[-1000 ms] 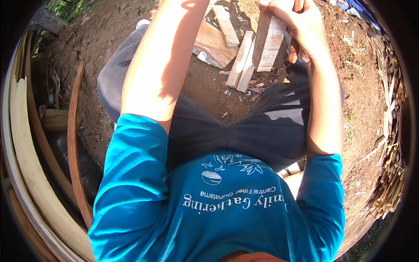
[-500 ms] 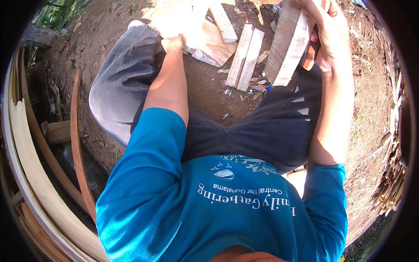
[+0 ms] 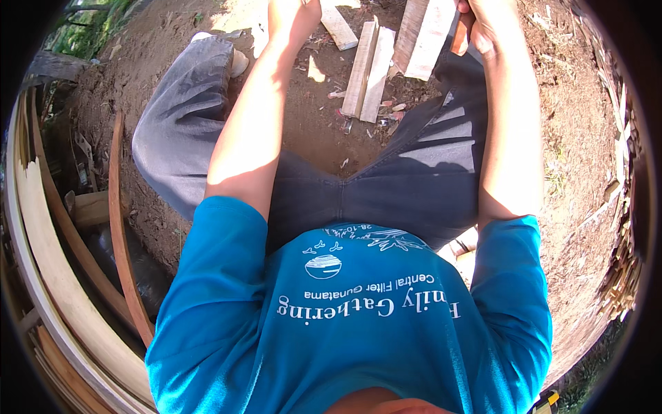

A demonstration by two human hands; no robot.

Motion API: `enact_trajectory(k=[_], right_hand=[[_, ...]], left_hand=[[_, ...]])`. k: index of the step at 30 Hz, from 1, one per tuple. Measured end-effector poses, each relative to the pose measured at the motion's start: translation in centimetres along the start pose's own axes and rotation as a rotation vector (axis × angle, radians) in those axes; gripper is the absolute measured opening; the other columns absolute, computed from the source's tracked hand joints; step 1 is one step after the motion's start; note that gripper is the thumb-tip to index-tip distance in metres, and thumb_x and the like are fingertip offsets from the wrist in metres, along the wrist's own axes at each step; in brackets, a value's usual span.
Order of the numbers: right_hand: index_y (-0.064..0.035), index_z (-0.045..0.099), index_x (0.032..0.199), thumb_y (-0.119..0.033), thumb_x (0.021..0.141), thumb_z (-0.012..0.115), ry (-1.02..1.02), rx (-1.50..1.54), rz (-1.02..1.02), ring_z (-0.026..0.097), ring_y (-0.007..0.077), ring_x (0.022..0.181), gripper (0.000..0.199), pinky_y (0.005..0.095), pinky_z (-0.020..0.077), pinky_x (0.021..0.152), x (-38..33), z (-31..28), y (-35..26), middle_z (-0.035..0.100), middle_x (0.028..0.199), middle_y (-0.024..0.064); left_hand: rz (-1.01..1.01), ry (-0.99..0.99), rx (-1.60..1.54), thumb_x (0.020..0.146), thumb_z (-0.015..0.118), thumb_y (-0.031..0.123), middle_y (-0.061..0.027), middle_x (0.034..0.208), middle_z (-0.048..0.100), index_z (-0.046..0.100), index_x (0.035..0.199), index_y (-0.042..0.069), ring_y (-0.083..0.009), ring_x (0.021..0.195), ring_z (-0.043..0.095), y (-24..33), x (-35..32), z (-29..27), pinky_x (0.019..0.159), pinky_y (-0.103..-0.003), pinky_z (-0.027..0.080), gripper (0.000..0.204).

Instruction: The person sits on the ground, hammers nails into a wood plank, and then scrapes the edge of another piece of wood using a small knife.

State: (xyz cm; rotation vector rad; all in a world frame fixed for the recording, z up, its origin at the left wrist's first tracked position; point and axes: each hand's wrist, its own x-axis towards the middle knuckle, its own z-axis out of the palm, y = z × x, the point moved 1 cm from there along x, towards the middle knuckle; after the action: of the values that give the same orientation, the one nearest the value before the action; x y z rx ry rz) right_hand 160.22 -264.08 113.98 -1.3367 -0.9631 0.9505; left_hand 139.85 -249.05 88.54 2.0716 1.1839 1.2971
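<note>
Positioning of the pale wooden block [image 3: 429, 41] at one o'clock seemed underway, the right hand [image 3: 494, 25] there clasping a brown wooden piece [image 3: 461, 36] beside it, the left hand's [image 3: 293, 25] cropped grip near twelve untellable, and steady holding seemed called for next.

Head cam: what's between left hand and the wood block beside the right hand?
Head view: between left hand and wood block lie a short board and two narrow strips, on dirt.

Pale squared timber [image 3: 427, 45], slanted, reddish-brown piece [image 3: 461, 38] alongside
</note>
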Motion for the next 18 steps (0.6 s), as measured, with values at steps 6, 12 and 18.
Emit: enact_trajectory(k=[6, 12, 18], right_hand=[[-0.0026, 0.062, 0.109, -0.011, 0.088, 0.072, 0.054, -0.031, -0.010, 0.059, 0.0104, 0.061, 0.025, 0.0242, 0.0467, 0.050, -0.6, -1.8, 0.2, 0.065, 0.082, 0.0039], [-0.0031, 0.062, 0.107, -0.011, 0.088, 0.072, 0.041, -0.033, 0.000, 0.058, 0.0101, 0.059, 0.023, 0.0241, 0.0454, 0.049, 0.2, -1.6, 0.8, 0.065, 0.080, 0.0035], [-0.0037, 0.063, 0.105, -0.011, 0.087, 0.072, 0.062, -0.054, 0.013, 0.057, 0.0098, 0.057, 0.022, 0.0239, 0.0442, 0.047, 0.9, -2.2, 1.3, 0.064, 0.078, 0.0030]], left_hand=[[0.282, -0.446, 0.343, 0.077, 0.065, 0.002, -0.0124, 0.097, 0.051, 0.059, 0.106, 0.014, -0.0355, 0.091, 0.059, 11.8, -7.9, -1.2, 0.074, -0.044, 0.057, 0.033], [0.332, -0.748, 0.608, 0.078, 0.067, 0.007, -0.0081, 0.105, 0.055, 0.060, 0.105, 0.014, -0.0279, 0.098, 0.061, 7.2, -17.7, -0.4, 0.079, -0.037, 0.057, 0.029], [0.138, -1.023, 0.497, 0.071, 0.085, 0.022, -0.0067, 0.123, 0.054, 0.059, 0.119, 0.017, -0.0299, 0.118, 0.055, 6.5, -16.5, 0.6, 0.091, -0.047, 0.055, 0.055]])
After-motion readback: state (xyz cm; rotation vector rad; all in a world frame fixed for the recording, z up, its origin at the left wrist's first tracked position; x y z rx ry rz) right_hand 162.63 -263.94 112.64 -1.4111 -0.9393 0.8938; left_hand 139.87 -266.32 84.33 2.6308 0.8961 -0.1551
